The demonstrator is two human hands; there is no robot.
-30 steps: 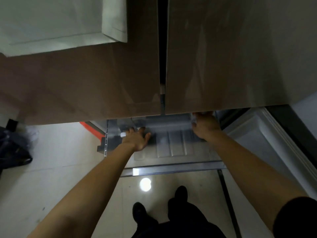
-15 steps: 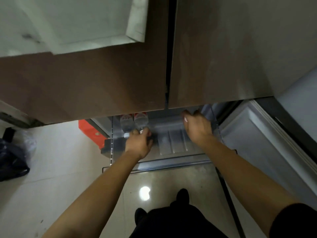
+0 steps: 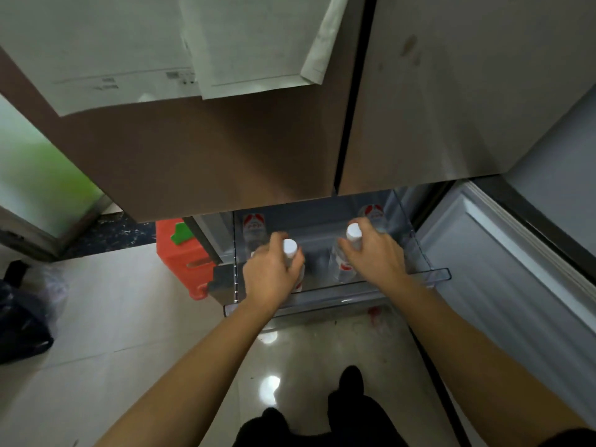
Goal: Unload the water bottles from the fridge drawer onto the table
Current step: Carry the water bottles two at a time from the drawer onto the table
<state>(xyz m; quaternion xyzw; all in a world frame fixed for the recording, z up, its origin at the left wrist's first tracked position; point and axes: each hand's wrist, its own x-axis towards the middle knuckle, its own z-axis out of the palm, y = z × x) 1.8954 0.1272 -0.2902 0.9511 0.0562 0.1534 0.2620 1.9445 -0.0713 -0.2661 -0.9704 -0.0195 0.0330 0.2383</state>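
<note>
1. Fridge drawer (image 3: pixel 433 275), of clear plastic, was found pulled out beneath the two brown upper doors (image 3: pixel 225 156), and both forearms were stretched down into it from the bottom of the view.
2. The left hand (image 3: pixel 269 280) was curled round the upper part of a left bottle (image 3: pixel 289 249). Its white cap was left showing just above the thumb and forefinger.
3. The right hand (image 3: pixel 371 254) was wrapped in the same way round a right bottle (image 3: pixel 342 269), whose white cap was seen above the knuckles and whose clear body and red label were visible below the hand.
4. Both gripped bottles were held roughly upright inside the drawer, near its front wall and well apart from each other. Whether their bases were resting on the drawer bottom could not be told.
5. Two more water bottles with red and white labels were seen at the back of the drawer, partly under the lower edge of the doors: a back-left bottle (image 3: pixel 254 225) and a back-right bottle (image 3: pixel 374 214).
6. White papers (image 3: pixel 129 43) were stuck on the left upper door.
7. An orange plastic stool (image 3: pixel 180 253) was set on the tiled floor (image 3: pixel 113 317) just left of the drawer, and a black bag (image 3: pixel 19 321) was seen at the left edge.
8. A lower fridge door (image 3: pixel 516 269) was swung open on the right, and dark shoes (image 3: pixel 351 380) were seen on the floor below the drawer.
</note>
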